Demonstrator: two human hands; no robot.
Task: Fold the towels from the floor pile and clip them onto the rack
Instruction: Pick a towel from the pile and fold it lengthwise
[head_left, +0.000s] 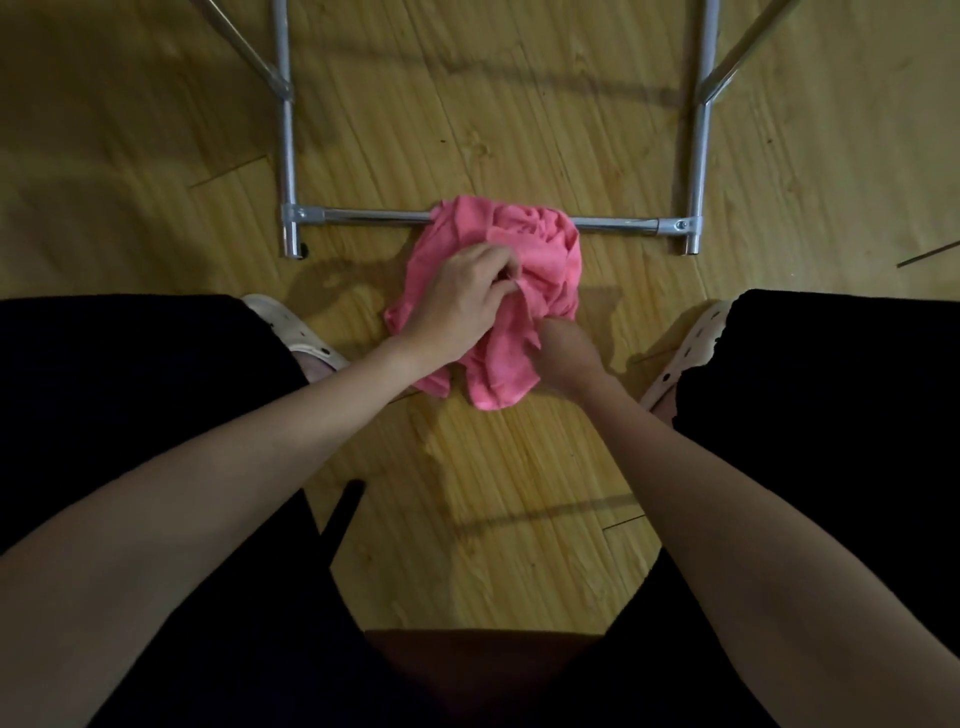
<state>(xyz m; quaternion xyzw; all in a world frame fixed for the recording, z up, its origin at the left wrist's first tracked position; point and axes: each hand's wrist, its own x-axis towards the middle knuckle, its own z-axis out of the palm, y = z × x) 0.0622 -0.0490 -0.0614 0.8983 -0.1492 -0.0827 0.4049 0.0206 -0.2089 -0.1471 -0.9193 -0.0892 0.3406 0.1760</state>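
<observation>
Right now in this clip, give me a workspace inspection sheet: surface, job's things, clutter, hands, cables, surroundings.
Surface: wooden plank floor, shadowed in places.
Job's things: crumpled pink towels in a pile on the floor, overlapping the rack base bar; no clips seen.
Clutter: thin dark stick at right edge.
Hands: left hand pinches a towel fold; right hand grips the cloth edge.
Cables: nothing seen.
Surroundings: person's dark trousers, pale perforated clogs either side.
</observation>
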